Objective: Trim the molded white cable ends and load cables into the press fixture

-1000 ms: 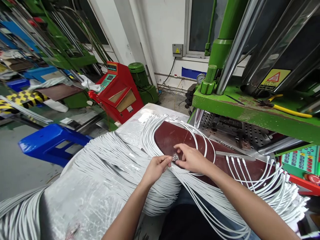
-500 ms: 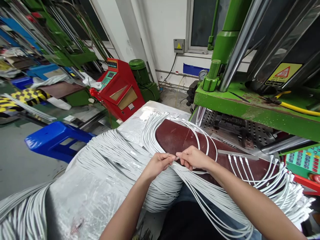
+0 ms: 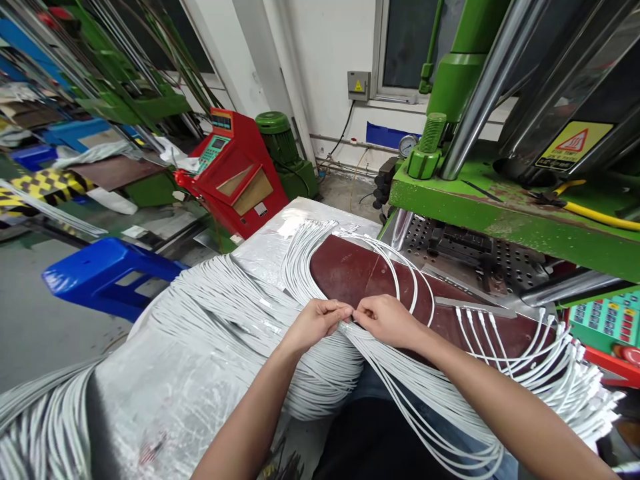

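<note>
My left hand [image 3: 320, 323] and my right hand [image 3: 385, 320] meet fingertip to fingertip over a bundle of white cables [image 3: 390, 360]. Both are closed in a pinch. A small dark bit shows between the fingertips, too small to name. From under my hands the bundle runs right to several white connector ends [image 3: 590, 380], and its other part curves up around a dark red board [image 3: 345, 263]. Beside my left hand lies a thick coil of grey-white cables [image 3: 240, 313] on the plastic-covered table [image 3: 165, 393].
A green press [image 3: 500, 220] with steel columns stands close on the right, yellow-handled pliers [image 3: 595, 213] on its ledge. A metal strip [image 3: 475, 307] holds several cable ends. To the left are a blue stool [image 3: 110, 267] and a red control cabinet [image 3: 245, 173]. More cables [image 3: 50, 427] lie at lower left.
My right hand has turned slightly, its fingers curling in closer to the left fingertips. My left hand stays pinched in nearly the same place. The view has shifted a little.
</note>
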`<state>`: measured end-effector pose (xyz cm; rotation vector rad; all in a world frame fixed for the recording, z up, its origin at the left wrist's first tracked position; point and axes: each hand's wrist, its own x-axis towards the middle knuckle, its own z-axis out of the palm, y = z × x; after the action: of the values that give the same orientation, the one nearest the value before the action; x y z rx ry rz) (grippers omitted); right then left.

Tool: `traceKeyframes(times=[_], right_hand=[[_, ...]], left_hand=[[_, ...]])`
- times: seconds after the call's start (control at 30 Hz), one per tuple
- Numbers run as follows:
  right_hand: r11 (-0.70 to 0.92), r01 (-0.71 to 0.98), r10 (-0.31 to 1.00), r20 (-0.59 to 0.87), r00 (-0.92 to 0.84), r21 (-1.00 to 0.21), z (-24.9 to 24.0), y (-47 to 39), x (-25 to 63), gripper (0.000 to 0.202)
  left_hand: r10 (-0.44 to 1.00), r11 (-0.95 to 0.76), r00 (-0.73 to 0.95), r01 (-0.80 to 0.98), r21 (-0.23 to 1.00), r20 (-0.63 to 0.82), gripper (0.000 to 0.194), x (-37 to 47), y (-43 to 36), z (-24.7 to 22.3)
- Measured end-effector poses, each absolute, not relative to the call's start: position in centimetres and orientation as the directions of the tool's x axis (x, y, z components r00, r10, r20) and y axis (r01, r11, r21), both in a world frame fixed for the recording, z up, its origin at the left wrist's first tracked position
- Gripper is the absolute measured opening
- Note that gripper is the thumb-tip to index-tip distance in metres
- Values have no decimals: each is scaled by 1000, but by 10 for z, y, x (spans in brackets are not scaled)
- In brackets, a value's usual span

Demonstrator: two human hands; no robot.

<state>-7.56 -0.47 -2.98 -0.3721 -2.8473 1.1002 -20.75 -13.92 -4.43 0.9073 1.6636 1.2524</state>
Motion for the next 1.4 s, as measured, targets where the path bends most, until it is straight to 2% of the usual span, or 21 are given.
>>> traceKeyframes(times=[0.07,0.13,0.17,0.23,0.33,0.4,0.47,0.53,0.57,0.63,0.67,0.73,0.8,1.0,1.07,1.23,1.3,1.4], right_hand=[[400,319,232,-242,-942,-859,-32,-1,-79,25],[193,381,179,-349,-920,-904,-35,4,-82,27],[179,359,192,-325,-926,-916,-37,6,-83,24],[281,254,233,-191,-954,-926,-42,9,-86,13],[450,104,160,-34,-986,-887,-51,5,-90,26],[490,65,133,1,-991,-870,-57,0,-92,19],[502,75,173,15,-985,-861,-61,-5,-94,9],[480,106,210,-3,-978,-871,-62,-6,-95,4],[440,131,222,-34,-974,-889,-61,-5,-96,4],[305,201,216,-138,-967,-931,-61,-3,-98,7],[233,242,204,-196,-959,-942,-60,-1,-99,13],[130,321,193,-294,-936,-938,-61,1,-102,33],[82,346,206,-323,-923,-935,-62,0,-105,44],[-290,209,225,-279,-934,-934,-61,-11,-110,28],[-253,193,255,-258,-932,-948,-62,-12,-110,27],[74,235,307,-202,-930,-969,-68,-11,-110,33],[155,249,348,-183,-919,-956,-70,-10,-110,33],[245,296,393,-184,-901,-923,-70,-8,-111,31]], left_hand=[[925,219,-339,103,970,-173,31,-209,-141,-42],[933,215,-316,112,970,-171,29,-210,-143,-41],[934,217,-313,108,970,-174,28,-211,-144,-40],[935,218,-309,124,968,-171,24,-212,-146,-40],[946,198,-302,256,946,-116,17,-210,-148,-40],[944,190,-325,396,898,-57,14,-207,-150,-42],[916,217,-401,543,811,24,9,-202,-152,-47],[854,255,-494,671,697,162,16,-198,-153,-56],[818,262,-516,727,634,253,18,-196,-154,-61],[763,241,-483,829,504,430,11,-192,-155,-71],[742,223,-443,871,439,503,6,-190,-155,-75],[712,185,-362,923,336,601,8,-185,-157,-82],[689,159,-311,946,282,655,8,-182,-158,-86],[658,123,-264,962,244,705,11,-181,-161,-94],[650,121,-258,964,238,715,12,-181,-161,-96],[662,123,-240,969,213,710,16,-177,-165,-93],[672,142,-246,969,204,698,15,-174,-168,-90],[699,128,-266,960,251,664,10,-171,-175,-85]])
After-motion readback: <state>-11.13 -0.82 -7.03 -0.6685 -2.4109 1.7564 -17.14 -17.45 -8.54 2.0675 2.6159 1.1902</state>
